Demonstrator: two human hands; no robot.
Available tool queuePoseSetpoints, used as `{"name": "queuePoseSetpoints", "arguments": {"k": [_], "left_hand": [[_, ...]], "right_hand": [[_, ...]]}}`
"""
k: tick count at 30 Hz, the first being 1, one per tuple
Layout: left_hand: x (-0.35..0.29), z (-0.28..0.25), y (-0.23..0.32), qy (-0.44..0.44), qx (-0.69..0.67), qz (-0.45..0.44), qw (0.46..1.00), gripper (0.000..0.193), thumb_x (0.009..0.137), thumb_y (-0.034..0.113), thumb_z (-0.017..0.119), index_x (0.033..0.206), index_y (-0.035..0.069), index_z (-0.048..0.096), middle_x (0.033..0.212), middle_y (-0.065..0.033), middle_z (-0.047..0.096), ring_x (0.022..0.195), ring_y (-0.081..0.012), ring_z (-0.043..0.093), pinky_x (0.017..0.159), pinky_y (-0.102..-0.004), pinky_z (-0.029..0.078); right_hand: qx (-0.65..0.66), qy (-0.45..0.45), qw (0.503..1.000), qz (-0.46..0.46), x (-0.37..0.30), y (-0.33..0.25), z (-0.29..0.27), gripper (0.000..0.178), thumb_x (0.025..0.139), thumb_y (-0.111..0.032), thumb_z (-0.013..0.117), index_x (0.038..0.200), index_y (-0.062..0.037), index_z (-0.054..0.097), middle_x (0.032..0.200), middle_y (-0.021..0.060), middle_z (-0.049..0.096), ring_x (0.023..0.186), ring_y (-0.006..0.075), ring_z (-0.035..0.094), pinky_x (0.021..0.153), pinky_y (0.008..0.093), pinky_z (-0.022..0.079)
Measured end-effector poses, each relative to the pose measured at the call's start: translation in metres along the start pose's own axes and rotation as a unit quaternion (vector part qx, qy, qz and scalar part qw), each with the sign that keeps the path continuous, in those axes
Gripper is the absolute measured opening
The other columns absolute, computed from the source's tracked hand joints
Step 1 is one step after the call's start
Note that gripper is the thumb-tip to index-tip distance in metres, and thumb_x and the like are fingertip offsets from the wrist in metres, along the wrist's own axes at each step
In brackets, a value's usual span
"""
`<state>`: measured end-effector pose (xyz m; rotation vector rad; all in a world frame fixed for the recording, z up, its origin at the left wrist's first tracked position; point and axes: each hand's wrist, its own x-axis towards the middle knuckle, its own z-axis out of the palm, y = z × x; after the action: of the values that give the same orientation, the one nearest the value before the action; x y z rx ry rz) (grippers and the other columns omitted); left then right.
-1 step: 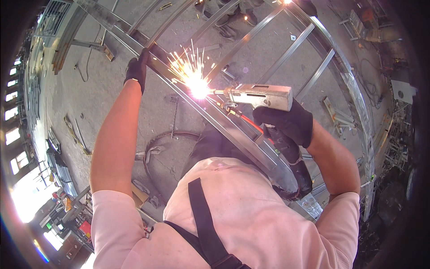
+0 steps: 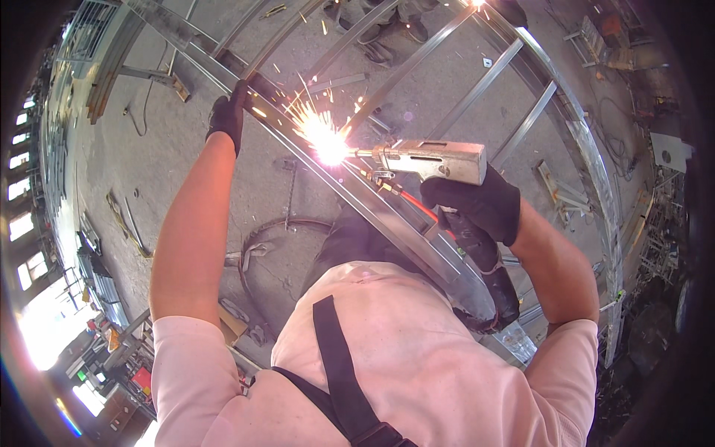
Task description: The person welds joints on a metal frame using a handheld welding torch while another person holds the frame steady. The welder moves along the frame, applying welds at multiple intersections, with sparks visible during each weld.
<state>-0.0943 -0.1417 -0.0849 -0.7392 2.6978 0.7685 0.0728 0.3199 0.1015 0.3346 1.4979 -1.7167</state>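
Note:
In a dark glove, my right hand (image 2: 480, 203) is wrapped round the grip of a silver handheld welding gun (image 2: 439, 159). The gun's thin nozzle points left, and its tip meets a bright glow (image 2: 330, 146) on a long steel beam (image 2: 391, 223). Glare hides the exact spot being welded. Sparks fan up and to the left from it. Farther up the same beam, my left hand (image 2: 226, 121), gloved too, is closed over the edge, its fingertips partly hidden. A red hose (image 2: 417, 205) runs from the gun across the beam.
Slanting crossbars (image 2: 477, 88) join the beam to a curved metal rail (image 2: 585, 141) on the right. Another person's shoes (image 2: 413, 28) show beyond the frame, and a second bright spark point (image 2: 477, 3) glows at the top. A dark cable (image 2: 249, 253) loops over the floor.
The spray of sparks has changed shape, with some sparks now farther toward my left hand. Both hands and the welding gun stay in place.

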Motion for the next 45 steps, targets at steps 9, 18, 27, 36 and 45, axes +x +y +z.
{"name": "queuePoseSetpoints", "arguments": {"k": [9,18,27,36,45], "left_hand": [[-0.007,-0.004,0.006,-0.023,-0.05,0.001,0.999,0.104,0.087,0.082,0.058,0.147,-0.003,0.054,0.153,-0.0258,0.053,0.143,-0.0414,0.049,0.116,-0.0462,0.041],[-0.008,-0.002,0.012,0.003,-0.055,-0.045,0.997,0.112,0.084,0.082,0.062,0.156,-0.001,0.044,0.159,-0.0244,0.047,0.149,-0.0381,0.044,0.121,-0.046,0.037],[0.032,-0.033,0.001,-0.096,-0.017,-0.029,0.995,0.106,0.089,0.083,0.053,0.154,-0.001,0.047,0.154,-0.0266,0.051,0.143,-0.0407,0.05,0.118,-0.0479,0.039],[0.11,-0.062,0.004,-0.058,-0.106,0.037,0.992,0.085,0.097,0.079,0.044,0.123,0.003,0.073,0.126,-0.0291,0.069,0.123,-0.0414,0.063,0.105,-0.048,0.045],[0.108,-0.056,0.003,-0.089,-0.111,0.025,0.99,0.072,0.095,0.077,0.053,0.096,0.009,0.076,0.103,-0.0155,0.072,0.099,-0.0311,0.065,0.09,-0.0428,0.046]], "right_hand": [[-0.008,0.012,1.0,-0.009,0.0,0.015,-0.007,0.045,0.094,-0.014,0.072,0.136,-0.0027,0.061,0.095,0.004,0.07,0.07,0.0131,0.065,0.064,0.0315,0.054],[-0.038,0.077,0.996,-0.028,-0.024,0.015,-0.006,0.029,0.095,-0.02,0.072,0.117,-0.0006,0.067,0.089,0.007,0.072,0.067,0.0146,0.066,0.061,0.0315,0.054],[-0.02,0.126,0.992,-0.024,-0.029,0.003,0.046,0.031,0.093,-0.013,0.074,0.12,0.0012,0.067,0.088,0.0063,0.071,0.067,0.0134,0.065,0.059,0.0287,0.052],[-0.088,0.068,0.992,-0.057,0.042,-0.064,0.095,0.051,0.094,-0.017,0.074,0.14,-0.0038,0.058,0.091,0.0029,0.071,0.068,0.0103,0.064,0.059,0.0271,0.054],[-0.057,0.085,0.995,0.012,0.068,-0.088,0.077,0.047,0.093,-0.016,0.071,0.137,-0.0028,0.06,0.087,0.0065,0.071,0.064,0.0155,0.067,0.055,0.03,0.054]]}}
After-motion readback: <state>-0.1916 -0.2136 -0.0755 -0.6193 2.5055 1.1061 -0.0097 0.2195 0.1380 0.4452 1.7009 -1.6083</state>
